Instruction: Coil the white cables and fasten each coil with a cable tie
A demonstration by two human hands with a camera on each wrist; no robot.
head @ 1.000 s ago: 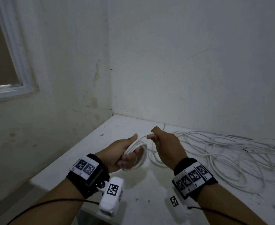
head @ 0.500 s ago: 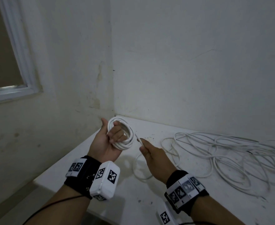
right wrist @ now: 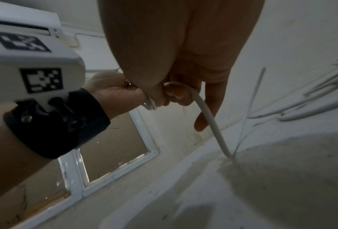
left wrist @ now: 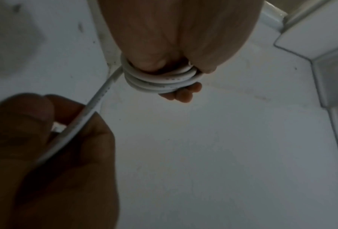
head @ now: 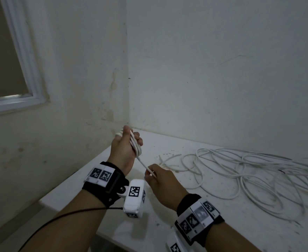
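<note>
My left hand is raised over the table's far left corner and grips a small coil of white cable, seen edge-on. In the left wrist view the coil wraps round the curled fingers. From the coil a straight run of cable slopes down to my right hand, which pinches it between thumb and fingers. In the right wrist view the cable's tail hangs below that hand and its end touches the table. No cable tie shows in any view.
A loose tangle of white cables sprawls over the white table to the right. Walls meet in a corner behind the table, and a window is on the left. The table's left edge lies under my left forearm.
The left hand has lifted the coil and turned it from face-on to edge-on. The right hand has slid down the cable and drawn it taut, away from the coil.
</note>
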